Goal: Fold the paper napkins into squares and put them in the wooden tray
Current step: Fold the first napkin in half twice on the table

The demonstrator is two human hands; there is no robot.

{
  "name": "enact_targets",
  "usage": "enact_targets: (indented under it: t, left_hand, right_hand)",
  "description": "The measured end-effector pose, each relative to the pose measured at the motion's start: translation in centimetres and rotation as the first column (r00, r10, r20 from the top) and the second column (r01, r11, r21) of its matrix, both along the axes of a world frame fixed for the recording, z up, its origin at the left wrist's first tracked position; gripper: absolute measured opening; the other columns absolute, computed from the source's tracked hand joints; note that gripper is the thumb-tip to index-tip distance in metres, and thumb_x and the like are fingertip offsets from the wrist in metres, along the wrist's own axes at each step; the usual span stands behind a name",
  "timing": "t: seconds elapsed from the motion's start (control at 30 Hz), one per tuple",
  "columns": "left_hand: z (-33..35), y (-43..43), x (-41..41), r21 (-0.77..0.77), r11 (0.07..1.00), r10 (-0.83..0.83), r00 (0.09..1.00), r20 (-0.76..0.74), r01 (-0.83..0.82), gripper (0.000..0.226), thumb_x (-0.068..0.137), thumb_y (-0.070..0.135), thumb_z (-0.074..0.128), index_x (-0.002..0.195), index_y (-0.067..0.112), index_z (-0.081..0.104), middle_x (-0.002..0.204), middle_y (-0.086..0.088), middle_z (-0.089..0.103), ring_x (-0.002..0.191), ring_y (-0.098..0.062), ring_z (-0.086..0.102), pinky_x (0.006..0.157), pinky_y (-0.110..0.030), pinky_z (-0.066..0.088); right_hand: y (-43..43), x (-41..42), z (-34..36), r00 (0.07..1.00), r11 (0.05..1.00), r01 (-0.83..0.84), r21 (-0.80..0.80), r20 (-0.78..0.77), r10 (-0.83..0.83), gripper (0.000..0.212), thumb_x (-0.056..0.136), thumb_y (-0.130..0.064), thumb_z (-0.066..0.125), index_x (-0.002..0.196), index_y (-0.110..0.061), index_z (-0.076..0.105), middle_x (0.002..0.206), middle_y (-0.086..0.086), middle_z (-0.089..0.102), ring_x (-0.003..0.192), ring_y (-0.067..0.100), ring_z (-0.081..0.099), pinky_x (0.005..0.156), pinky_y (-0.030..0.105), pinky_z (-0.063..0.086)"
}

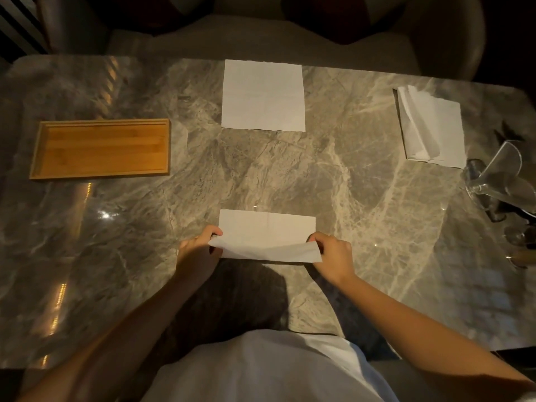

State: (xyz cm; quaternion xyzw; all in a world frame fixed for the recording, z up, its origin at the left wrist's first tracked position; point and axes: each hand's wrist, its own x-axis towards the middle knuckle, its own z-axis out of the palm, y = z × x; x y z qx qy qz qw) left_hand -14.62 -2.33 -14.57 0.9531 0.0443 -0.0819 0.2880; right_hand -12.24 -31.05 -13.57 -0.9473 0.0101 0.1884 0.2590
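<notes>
- The left hand [200,248] pinches the near-left corner of a white paper napkin [266,230], thumb on top and fingers curled under.
- The right hand [333,256] pinches the near-right corner the same way; both raise the near edge off the table.
- This napkin lies near the middle of the near edge of the grey marbled stone table [290,175], its far part flat, apparently midway through its first fold.
- A second white napkin [263,95] lies open and flat at the middle of the far edge.
- A loose pile of white napkins [432,129] sits toward the far-right corner, beside clear glassware [493,175] at the right edge.
- The shallow rectangular wooden tray [100,174] sits by the left edge and holds nothing.
- By my reading, no napkin is finished; all folding and placing remains.
- No brand, label or writing is readable.
</notes>
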Motion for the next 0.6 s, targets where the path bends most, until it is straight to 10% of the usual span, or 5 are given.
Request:
enact_targets:
  t: [0.3, 0.6]
  left_hand:
    - [0.12, -1.02, 0.55, 0.130, 0.991, 0.035, 0.999, -0.008, -0.034, 0.050, 0.084, 0.041, 0.036, 0.085, 0.004, 0.069, 0.076, -0.016, 0.069, 0.070, -0.033, 0.062, 0.079, -0.039, 0.046]
    - [-0.24, -0.88, 0.82, 0.229, 0.973, 0.036, 0.996, -0.083, -0.016, 0.020, 0.088, 0.028, 0.054, 0.084, 0.011, 0.063, 0.071, -0.011, 0.066, 0.069, -0.031, 0.058, 0.079, -0.034, 0.037]
  right_hand:
    - [0.27, 0.54, -0.11, 0.987, 0.990, 0.050, -0.130, -0.143, -0.068, 0.030, 0.085, -0.027, 0.047, 0.056, -0.020, 0.055, 0.060, -0.005, 0.058, 0.070, 0.018, 0.055, 0.083, 0.035, 0.030]
    - [-0.21, 0.53, -0.31, 0.983, 0.978, 0.002, -0.209, -0.177, -0.040, 0.041, 0.080, -0.040, 0.049, 0.046, -0.019, 0.041, 0.047, -0.005, 0.043, 0.054, 0.017, 0.049, 0.078, 0.033, 0.027]
